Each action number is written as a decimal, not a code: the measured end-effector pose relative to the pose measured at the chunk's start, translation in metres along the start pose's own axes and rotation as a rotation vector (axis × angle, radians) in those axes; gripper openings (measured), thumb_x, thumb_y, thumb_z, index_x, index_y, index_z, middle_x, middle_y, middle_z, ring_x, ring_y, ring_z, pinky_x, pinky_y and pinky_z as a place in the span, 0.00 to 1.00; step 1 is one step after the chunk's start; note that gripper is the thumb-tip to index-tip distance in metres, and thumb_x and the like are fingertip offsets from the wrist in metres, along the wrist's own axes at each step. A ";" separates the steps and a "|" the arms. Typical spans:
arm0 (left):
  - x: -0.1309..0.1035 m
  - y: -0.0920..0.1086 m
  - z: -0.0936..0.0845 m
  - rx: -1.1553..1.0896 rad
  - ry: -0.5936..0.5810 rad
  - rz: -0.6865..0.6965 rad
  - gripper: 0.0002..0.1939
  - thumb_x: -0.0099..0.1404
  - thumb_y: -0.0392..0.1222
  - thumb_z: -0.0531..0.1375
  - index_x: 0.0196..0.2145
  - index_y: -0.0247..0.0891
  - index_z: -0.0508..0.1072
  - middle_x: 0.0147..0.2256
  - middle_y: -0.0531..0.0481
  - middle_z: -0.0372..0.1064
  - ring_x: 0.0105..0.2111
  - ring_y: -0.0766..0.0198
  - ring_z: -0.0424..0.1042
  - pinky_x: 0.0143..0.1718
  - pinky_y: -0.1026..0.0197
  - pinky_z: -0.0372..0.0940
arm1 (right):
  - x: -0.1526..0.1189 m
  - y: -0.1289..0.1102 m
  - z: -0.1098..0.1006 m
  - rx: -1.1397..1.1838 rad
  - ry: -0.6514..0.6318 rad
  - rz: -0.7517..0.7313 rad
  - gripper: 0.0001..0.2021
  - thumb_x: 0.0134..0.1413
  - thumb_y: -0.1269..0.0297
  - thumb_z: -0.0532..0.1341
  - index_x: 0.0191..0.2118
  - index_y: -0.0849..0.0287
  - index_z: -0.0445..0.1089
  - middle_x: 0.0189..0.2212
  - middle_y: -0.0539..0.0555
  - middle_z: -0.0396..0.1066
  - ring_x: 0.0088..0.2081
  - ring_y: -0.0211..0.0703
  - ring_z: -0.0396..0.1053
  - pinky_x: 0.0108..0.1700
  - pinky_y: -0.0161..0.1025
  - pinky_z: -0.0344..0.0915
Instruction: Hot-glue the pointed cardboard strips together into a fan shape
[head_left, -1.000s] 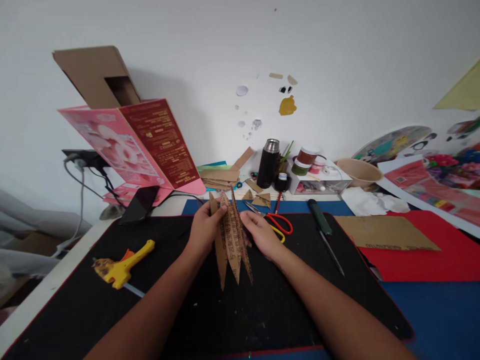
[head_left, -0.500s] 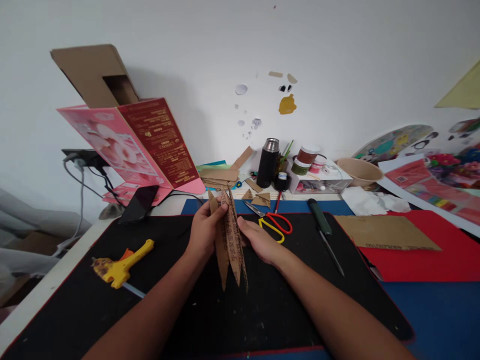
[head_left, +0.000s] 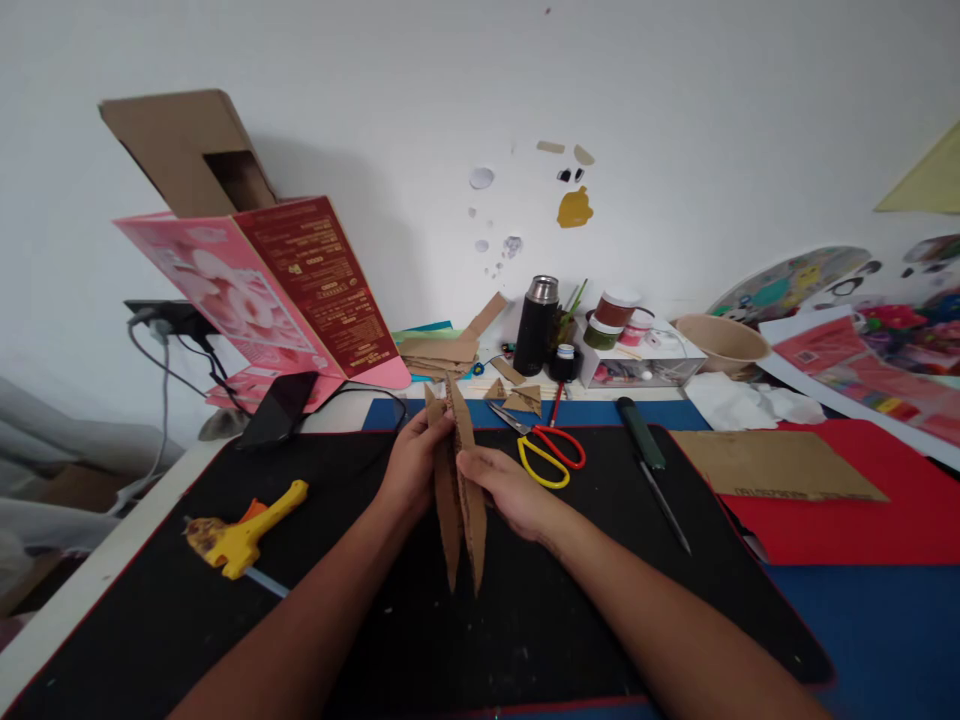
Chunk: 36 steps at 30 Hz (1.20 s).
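Long pointed cardboard strips (head_left: 471, 500) are held upright over the black mat (head_left: 555, 620), their tips pointing down toward me. My left hand (head_left: 412, 455) is closed round them from the left, its thumb pressed near their upper part. From the right, my right hand (head_left: 506, 485) pinches the right-hand strip, thumb on its face and the other fingers hidden behind. A narrow dark gap runs between the two visible strips. Just right of my right hand lie scissors (head_left: 546, 457) with one red and one yellow handle loop.
A yellow glue gun (head_left: 244, 530) lies at the left, a green-handled pointed tool (head_left: 654, 465) at the right. Behind stand a black thermos (head_left: 536, 330), paint jars (head_left: 616, 307) and a pink box (head_left: 247, 290). A cardboard sheet (head_left: 780, 465) rests on red paper (head_left: 900, 500).
The cardboard strips have been turned and drawn together: the printed faces seen before are out of sight, and plain brown faces show. My right hand has shifted slightly left.
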<state>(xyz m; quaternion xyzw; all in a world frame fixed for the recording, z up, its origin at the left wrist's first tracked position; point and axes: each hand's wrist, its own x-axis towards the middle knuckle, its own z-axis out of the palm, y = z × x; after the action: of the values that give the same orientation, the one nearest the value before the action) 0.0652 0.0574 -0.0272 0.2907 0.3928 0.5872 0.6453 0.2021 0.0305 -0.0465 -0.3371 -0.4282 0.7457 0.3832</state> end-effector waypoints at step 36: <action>-0.002 -0.003 -0.002 0.132 -0.225 -0.038 0.24 0.58 0.49 0.73 0.48 0.34 0.79 0.48 0.36 0.80 0.45 0.49 0.79 0.51 0.52 0.68 | 0.005 -0.008 -0.013 -0.265 0.110 -0.167 0.24 0.47 0.42 0.71 0.35 0.57 0.68 0.27 0.48 0.67 0.30 0.43 0.67 0.35 0.40 0.63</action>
<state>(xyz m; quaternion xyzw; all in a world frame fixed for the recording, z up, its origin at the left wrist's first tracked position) 0.0653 0.0551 -0.0299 0.3892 0.3612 0.5112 0.6759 0.2132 0.0426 -0.0456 -0.3884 -0.5274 0.6288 0.4190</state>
